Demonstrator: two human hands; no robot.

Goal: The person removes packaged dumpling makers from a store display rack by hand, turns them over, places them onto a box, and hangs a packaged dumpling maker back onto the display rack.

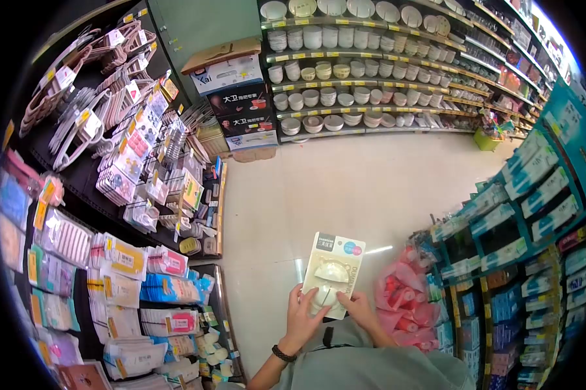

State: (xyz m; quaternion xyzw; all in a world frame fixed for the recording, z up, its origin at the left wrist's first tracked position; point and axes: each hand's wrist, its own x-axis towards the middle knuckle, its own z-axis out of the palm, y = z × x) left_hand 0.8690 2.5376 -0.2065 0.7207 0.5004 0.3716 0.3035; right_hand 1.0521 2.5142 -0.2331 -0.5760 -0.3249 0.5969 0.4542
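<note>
Both of my hands hold a cream carded blister pack (335, 266), upright and slightly tilted, in front of my body. Its card has a dark label at the top left, round blue and pink stickers, and a hang hole at the upper right. Under the clear plastic are pale, rounded pieces, one shaped like a half moon. My left hand (301, 320), with a dark bracelet at the wrist, grips the lower left side, its thumb and a finger lying over the front. At the lower right edge, my right hand (363, 314) closes on the card; its other fingers are hidden behind.
Hangers (88, 127) and packaged goods (124, 260) fill racks on the left. Ahead stand shelves of bowls (329, 97) beside stacked boxes (244, 107). A pink plastic bag (407, 296) with red items sits on the floor (293, 195) near my right, by another shelf (520, 214).
</note>
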